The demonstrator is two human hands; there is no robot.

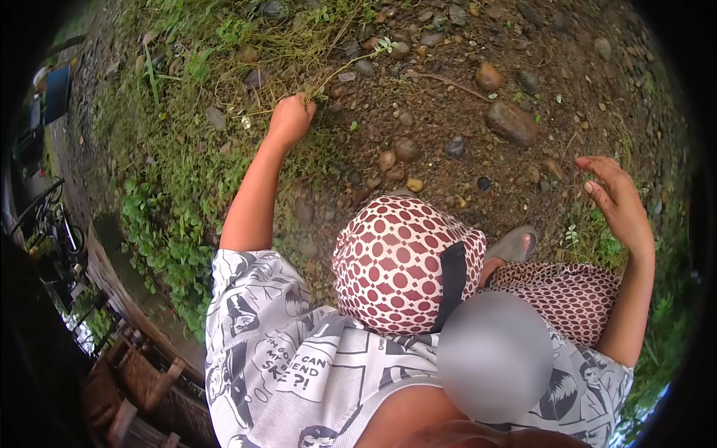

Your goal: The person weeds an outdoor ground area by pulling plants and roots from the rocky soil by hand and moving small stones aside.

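My left hand (292, 121) was closed on what looked like a weed (384, 46); right hand (614, 196) empty, fingers loosely apart. Step in hand, my read: gripping. Next move likely called for a firm, low hold on the stem. Weed lay where the green patch (175, 101) met stony ground (433, 123): thin yellowish stem, small pale-green leaves.

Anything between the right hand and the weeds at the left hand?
Nothing visible blocks the right hand from the weeds at the left hand; stones and a thin stick lie on the soil between.
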